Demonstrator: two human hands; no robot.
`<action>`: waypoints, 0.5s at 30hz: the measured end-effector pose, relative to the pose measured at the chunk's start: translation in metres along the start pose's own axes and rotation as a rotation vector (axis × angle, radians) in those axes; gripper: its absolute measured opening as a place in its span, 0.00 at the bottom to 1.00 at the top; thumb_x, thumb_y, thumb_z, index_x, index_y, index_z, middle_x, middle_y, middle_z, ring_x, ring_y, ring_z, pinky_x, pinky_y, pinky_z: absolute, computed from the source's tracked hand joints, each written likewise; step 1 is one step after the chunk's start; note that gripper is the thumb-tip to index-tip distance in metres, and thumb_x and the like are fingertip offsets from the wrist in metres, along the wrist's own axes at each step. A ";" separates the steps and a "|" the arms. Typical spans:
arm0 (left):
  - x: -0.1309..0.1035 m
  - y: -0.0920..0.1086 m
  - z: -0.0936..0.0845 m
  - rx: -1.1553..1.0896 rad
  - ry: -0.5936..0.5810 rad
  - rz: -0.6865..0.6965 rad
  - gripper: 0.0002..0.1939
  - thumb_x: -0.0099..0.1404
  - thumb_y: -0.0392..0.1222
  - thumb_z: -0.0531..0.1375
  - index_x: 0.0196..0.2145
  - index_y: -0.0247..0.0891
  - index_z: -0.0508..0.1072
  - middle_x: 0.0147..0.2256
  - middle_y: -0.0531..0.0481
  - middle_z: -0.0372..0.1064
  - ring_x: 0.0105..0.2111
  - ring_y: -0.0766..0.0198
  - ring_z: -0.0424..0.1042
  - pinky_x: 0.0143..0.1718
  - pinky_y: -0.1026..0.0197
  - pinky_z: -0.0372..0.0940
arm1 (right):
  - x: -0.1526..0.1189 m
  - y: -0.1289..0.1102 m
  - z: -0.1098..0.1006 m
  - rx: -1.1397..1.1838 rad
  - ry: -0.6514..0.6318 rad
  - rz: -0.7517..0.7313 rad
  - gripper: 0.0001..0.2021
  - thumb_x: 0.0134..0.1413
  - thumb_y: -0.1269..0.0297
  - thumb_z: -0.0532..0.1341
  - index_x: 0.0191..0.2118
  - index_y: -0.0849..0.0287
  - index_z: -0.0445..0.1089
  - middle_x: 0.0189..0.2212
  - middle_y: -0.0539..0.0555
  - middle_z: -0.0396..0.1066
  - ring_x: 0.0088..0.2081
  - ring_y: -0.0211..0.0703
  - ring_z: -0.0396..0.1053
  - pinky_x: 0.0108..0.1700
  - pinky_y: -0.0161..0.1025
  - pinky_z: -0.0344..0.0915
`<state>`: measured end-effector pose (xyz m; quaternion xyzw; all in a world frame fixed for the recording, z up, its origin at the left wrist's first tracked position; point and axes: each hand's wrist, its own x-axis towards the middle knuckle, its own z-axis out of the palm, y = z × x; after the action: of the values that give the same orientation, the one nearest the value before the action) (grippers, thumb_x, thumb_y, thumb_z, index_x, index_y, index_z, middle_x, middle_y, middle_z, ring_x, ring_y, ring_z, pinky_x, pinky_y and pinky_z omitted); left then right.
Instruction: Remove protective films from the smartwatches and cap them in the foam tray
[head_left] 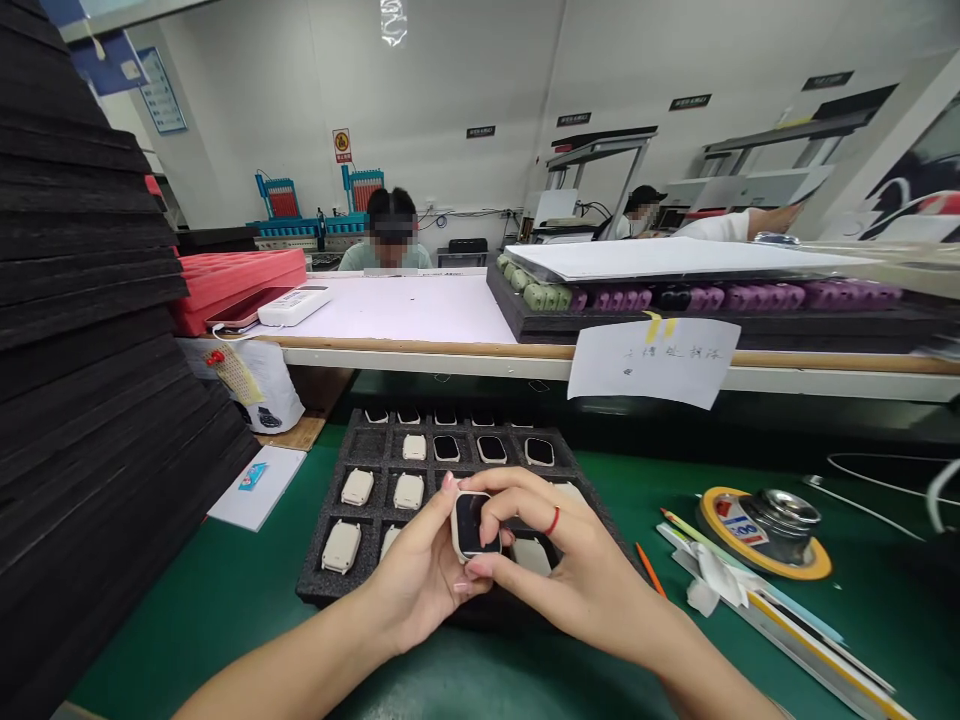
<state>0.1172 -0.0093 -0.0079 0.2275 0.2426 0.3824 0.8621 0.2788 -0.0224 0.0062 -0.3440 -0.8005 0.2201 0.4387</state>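
Factory workshop, small-electronics assembly by look of it. Black foam tray of watch cases on green surface; tall black foam stack, left; teal machines near pale wall; co-workers beyond; red-framed sign up.

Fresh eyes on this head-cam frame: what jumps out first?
Probably the dark-faced watch unit at center, held between the left hand and right hand above a black foam tray of similar pieces. Next, the tall black stack filling the left side. Then the row of purple pieces on the raised shelf, at right under a white sheet.
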 end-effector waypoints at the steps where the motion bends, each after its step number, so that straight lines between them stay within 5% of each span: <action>1: 0.000 0.000 0.000 -0.008 -0.008 0.009 0.21 0.61 0.56 0.65 0.30 0.32 0.73 0.26 0.50 0.68 0.19 0.76 0.59 0.18 0.72 0.48 | 0.001 0.000 0.001 0.010 0.039 -0.011 0.05 0.55 0.71 0.66 0.32 0.55 0.70 0.46 0.56 0.74 0.37 0.42 0.74 0.38 0.38 0.73; 5: -0.006 0.000 0.002 0.039 -0.022 0.015 0.21 0.64 0.57 0.62 0.34 0.31 0.75 0.27 0.48 0.69 0.18 0.75 0.59 0.19 0.71 0.50 | 0.005 0.000 0.000 0.168 0.343 0.007 0.06 0.57 0.67 0.66 0.29 0.55 0.73 0.33 0.52 0.76 0.36 0.43 0.75 0.40 0.39 0.73; 8: -0.011 0.001 0.004 0.090 -0.033 0.008 0.25 0.66 0.58 0.59 0.39 0.29 0.77 0.30 0.43 0.72 0.19 0.75 0.59 0.20 0.71 0.51 | 0.002 0.001 -0.005 0.378 0.550 0.080 0.07 0.59 0.64 0.65 0.29 0.54 0.73 0.29 0.50 0.75 0.26 0.37 0.73 0.34 0.36 0.74; 10: -0.014 0.001 0.005 0.098 -0.057 0.010 0.25 0.67 0.58 0.58 0.40 0.29 0.77 0.30 0.43 0.72 0.19 0.75 0.59 0.21 0.71 0.51 | -0.001 0.001 -0.009 0.464 0.601 0.115 0.05 0.60 0.64 0.65 0.31 0.53 0.74 0.33 0.49 0.77 0.26 0.35 0.75 0.37 0.35 0.76; 12: -0.016 0.002 0.006 0.099 -0.080 0.011 0.25 0.67 0.58 0.58 0.40 0.29 0.78 0.30 0.42 0.72 0.20 0.75 0.60 0.21 0.70 0.50 | -0.004 -0.002 -0.013 0.459 0.606 0.117 0.01 0.59 0.64 0.66 0.36 0.52 0.74 0.38 0.50 0.78 0.36 0.40 0.79 0.46 0.38 0.76; 15: -0.016 0.002 0.006 0.100 -0.085 0.010 0.26 0.67 0.58 0.57 0.40 0.29 0.78 0.31 0.41 0.73 0.20 0.74 0.61 0.21 0.70 0.50 | -0.008 -0.005 -0.019 0.294 0.597 0.051 0.08 0.58 0.70 0.66 0.42 0.50 0.74 0.42 0.52 0.78 0.46 0.46 0.77 0.51 0.43 0.76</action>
<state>0.1108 -0.0215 0.0019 0.2874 0.2235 0.3641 0.8573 0.2963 -0.0307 0.0157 -0.3462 -0.5873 0.2337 0.6933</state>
